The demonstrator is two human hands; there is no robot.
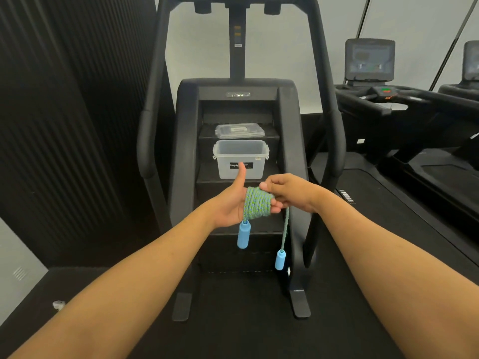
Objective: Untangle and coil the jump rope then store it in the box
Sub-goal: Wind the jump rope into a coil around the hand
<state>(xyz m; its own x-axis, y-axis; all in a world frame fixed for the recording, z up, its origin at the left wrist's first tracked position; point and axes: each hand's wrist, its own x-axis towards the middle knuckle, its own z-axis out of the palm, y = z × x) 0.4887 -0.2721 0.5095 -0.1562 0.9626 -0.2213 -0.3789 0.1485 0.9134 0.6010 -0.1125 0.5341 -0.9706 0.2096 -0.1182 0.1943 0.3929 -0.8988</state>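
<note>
A green-and-blue braided jump rope [257, 206] is wound in several tight turns around the fingers of my left hand [230, 203], whose thumb points up. One blue handle [243, 234] hangs just below that hand. My right hand [290, 193] pinches the rope at the top of the coil, and a short free length drops from it to the second blue handle [280, 259]. The clear plastic box [241, 159] stands open on a stair-machine step just beyond my hands. Its lid [239, 130] lies on the step above.
The black stair-climber machine [186, 141] frames the box with side rails left and right. Treadmills [388, 99] stand at the right. A dark ribbed wall [64, 99] fills the left. Black mat flooring lies underfoot.
</note>
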